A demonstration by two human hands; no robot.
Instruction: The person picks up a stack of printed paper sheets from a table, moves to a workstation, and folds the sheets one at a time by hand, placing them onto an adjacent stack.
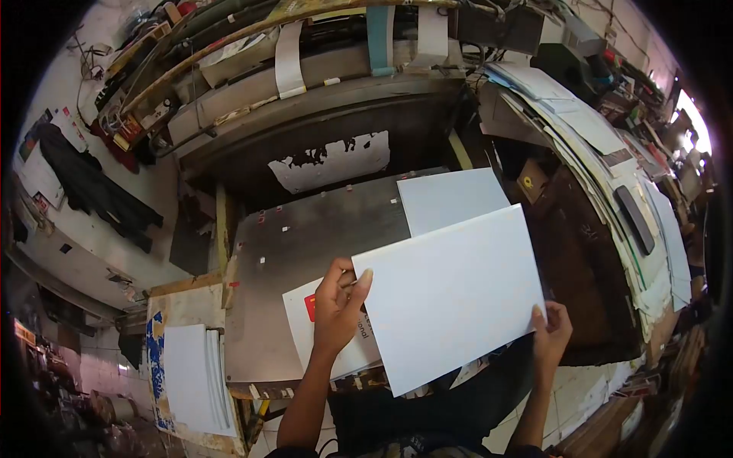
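A stack of white paper sheets [450,298] is held up at a tilt in front of me. My left hand [340,305] pinches its left edge, thumb on top and fingers beneath. At the lower right corner my right hand [551,332] grips it the same way. Partly under it, a white printed sheet [301,305] with a red mark and dark lettering lies on the metal tabletop [321,237]. Another white sheet [450,195] rests on the tabletop's far right, its near part hidden by the held paper.
Several small white and red tabs [285,229] dot the metal tabletop. A side board [158,366] at the left carries a pile of white paper [191,378]. On the right, stacked sheets [603,153] hold a dark oblong object [634,220]. A cluttered shelf [328,95] spans the back.
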